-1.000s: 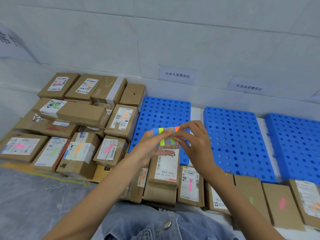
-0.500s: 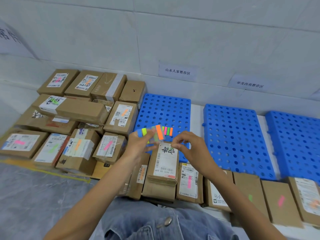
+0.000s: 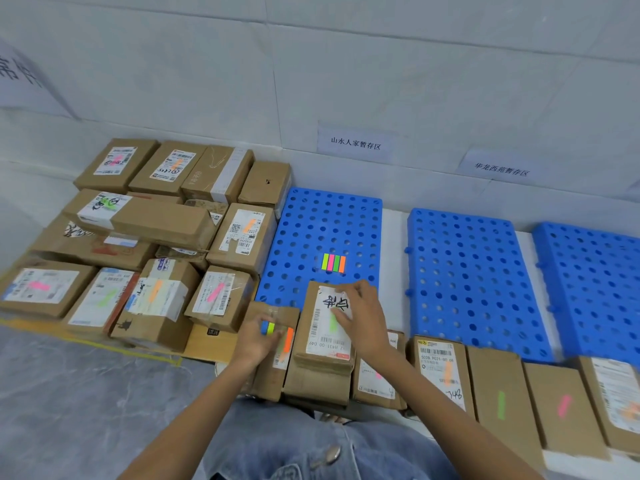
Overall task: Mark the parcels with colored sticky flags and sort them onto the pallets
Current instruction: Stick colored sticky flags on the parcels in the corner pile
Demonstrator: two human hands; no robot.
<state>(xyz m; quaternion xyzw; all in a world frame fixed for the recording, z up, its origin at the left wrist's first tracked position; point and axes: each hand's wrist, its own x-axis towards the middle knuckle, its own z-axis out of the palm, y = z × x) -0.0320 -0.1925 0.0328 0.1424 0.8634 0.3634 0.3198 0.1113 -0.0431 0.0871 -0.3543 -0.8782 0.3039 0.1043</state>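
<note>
Lining white wall: blue pallets (image 3: 464, 271) on grey floor. Right hand (image 3: 360, 317) flat, pressing green flag (image 3: 333, 322) onto parcel (image 3: 325, 327); left hand (image 3: 254, 339) pinching flag pad (image 3: 272, 328).

Parcel sorting depot: labelled parcels (image 3: 145, 233) stacked at 9 o'clock, blue pallets (image 3: 464, 271) at 2, zone signs (image 3: 355, 144) on wall.

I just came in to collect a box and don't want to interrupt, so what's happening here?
A person is tagging parcels with colored sticky flags. The right hand is pressing a green flag onto the label of a parcel at the front, while the left hand holds a strip of flags. Another strip of flags lies on the nearest blue pallet, which otherwise holds no parcels. Many flagged boxes sit stacked to the left.
</note>
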